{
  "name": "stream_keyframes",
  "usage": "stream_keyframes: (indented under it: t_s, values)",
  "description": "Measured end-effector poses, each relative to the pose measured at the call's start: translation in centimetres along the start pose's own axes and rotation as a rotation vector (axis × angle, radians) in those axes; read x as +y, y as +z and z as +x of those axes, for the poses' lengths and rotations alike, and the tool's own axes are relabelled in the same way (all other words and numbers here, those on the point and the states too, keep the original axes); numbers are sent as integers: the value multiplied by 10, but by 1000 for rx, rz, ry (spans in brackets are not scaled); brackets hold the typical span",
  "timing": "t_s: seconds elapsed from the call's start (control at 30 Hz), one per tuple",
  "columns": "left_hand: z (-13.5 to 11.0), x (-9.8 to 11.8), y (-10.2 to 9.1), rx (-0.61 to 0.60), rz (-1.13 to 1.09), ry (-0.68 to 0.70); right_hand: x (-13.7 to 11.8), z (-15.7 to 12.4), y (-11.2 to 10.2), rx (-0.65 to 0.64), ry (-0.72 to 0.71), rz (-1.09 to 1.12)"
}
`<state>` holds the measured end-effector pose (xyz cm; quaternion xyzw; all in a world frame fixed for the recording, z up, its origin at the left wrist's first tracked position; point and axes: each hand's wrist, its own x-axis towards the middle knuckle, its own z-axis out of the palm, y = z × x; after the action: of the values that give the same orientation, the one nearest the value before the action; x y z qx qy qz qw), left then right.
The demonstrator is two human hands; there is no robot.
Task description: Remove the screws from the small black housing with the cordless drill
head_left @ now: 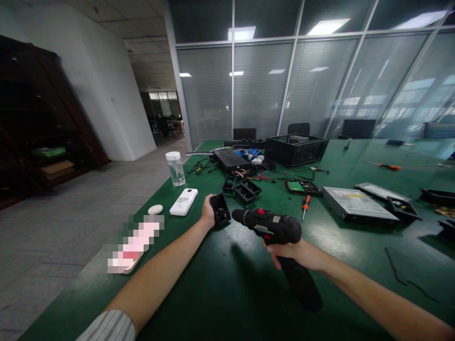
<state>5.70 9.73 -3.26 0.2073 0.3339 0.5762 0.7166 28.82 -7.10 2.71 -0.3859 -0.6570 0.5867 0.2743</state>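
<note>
My right hand (288, 252) is wrapped round the grip of a black cordless drill (273, 226), whose chuck points left toward a small black open box (221, 209). My left hand (207, 210) grips that box by its left side and holds it on the green table (220, 284). The drill's tip sits just to the right of the box, a little apart from it. Small parts show inside the box.
Left of my arm lie a white remote-like device (183, 201), a white oval pebble-shaped object (155, 209), a clear cup (176, 168) and a blurred pink item (133, 246). Further back: black trays (247, 190), cables, a black case (295, 149), a red screwdriver (305, 204), an optical drive (357, 204).
</note>
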Motion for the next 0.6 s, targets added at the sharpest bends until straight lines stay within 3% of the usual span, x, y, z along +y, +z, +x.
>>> stream_keyframes:
  t_s: [0.6]
  values:
    - [2,-1,-1,0,3,-9,-2,0,1,20,30,15]
